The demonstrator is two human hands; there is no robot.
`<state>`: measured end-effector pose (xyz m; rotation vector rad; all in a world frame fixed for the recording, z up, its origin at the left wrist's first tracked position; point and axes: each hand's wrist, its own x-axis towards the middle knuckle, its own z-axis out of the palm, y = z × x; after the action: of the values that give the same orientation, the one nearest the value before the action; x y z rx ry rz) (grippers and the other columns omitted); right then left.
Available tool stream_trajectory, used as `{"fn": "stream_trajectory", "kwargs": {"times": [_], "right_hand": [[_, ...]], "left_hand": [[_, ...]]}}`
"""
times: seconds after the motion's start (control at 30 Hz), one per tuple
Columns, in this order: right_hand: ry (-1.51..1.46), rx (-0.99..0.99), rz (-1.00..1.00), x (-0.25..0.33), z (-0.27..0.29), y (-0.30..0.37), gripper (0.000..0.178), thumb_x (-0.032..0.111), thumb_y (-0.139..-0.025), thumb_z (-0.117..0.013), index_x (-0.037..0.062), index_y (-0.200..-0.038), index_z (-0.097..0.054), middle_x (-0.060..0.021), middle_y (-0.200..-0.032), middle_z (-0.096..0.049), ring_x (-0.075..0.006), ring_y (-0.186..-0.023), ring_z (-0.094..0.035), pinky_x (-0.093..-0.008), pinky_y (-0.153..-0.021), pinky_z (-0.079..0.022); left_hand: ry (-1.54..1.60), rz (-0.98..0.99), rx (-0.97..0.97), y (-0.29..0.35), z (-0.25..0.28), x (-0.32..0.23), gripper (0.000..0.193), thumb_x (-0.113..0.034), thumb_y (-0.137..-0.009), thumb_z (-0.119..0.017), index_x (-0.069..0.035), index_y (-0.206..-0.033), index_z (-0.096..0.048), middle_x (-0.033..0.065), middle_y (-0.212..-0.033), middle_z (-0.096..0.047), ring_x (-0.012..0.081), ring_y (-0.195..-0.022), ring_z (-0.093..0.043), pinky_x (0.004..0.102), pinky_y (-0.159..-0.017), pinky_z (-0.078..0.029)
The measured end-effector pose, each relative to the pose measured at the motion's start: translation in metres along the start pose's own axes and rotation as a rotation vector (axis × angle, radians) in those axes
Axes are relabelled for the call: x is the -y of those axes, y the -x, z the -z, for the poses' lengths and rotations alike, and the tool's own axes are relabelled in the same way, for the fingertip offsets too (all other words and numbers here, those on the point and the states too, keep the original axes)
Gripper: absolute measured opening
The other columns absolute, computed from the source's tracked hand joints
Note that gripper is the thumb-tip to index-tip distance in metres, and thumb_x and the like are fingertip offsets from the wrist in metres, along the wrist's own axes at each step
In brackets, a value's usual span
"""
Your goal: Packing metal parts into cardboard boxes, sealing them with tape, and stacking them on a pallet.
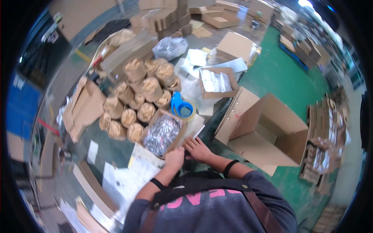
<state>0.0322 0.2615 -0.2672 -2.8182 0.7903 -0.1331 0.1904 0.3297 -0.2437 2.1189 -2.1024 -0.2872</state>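
A small open cardboard box stands at the table's near edge, filled with shiny silvery pieces in clear wrapping. My left hand is closed at the box's near right corner; what its fingers grip is hidden. Just right of it, my right hand lies with fingers stretched out over a brown cardboard surface beside the box. A white sheet edge shows beyond those fingertips. Behind the box sits a blue tape dispenser with a roll in it.
Several brown paper-wrapped rolls crowd the table behind and left. White papers lie near left. A shallow box of white packets stands farther back. At right is a large open carton, with stacked cardboard beyond.
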Motion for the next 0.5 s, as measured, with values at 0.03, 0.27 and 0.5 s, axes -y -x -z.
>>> {"fn": "stream_trajectory", "kwargs": {"times": [0.03,0.27,0.5], "right_hand": [[0.027,-0.09,0.046,-0.002,-0.002,0.009,0.057,0.039,-0.079,-0.063,0.0069,-0.123,-0.051,-0.0138,-0.131,-0.047,-0.0299,-0.127,-0.04,-0.0478,-0.104,-0.031],[-0.057,-0.166,0.091,0.008,0.011,0.056,0.014,0.021,-0.073,-0.055,0.013,-0.084,-0.055,-0.0031,-0.093,-0.058,-0.0203,-0.101,-0.053,-0.0395,-0.091,-0.04],[-0.689,0.264,-0.581,-0.026,0.025,0.276,0.019,0.019,-0.084,-0.054,0.0101,-0.098,-0.062,-0.0164,-0.096,-0.066,-0.0365,-0.091,-0.062,-0.0466,-0.077,-0.049]], "left_hand": [[-0.007,-0.004,-0.001,-0.002,-0.003,0.0,0.022,-0.026,-0.094,-0.048,-0.007,-0.085,-0.055,0.0136,-0.072,-0.064,0.0326,-0.062,-0.066,0.0444,-0.055,-0.054],[0.076,0.085,0.252,0.0,0.004,-0.028,0.027,-0.024,-0.092,-0.049,-0.002,-0.106,-0.055,0.0191,-0.087,-0.065,0.0394,-0.077,-0.064,0.0491,-0.068,-0.051],[0.121,-0.185,0.092,0.038,-0.026,-0.054,0.045,-0.014,-0.084,-0.06,0.0,-0.125,-0.049,0.0213,-0.108,-0.054,0.0365,-0.1,-0.055,0.0425,-0.082,-0.048]]}}
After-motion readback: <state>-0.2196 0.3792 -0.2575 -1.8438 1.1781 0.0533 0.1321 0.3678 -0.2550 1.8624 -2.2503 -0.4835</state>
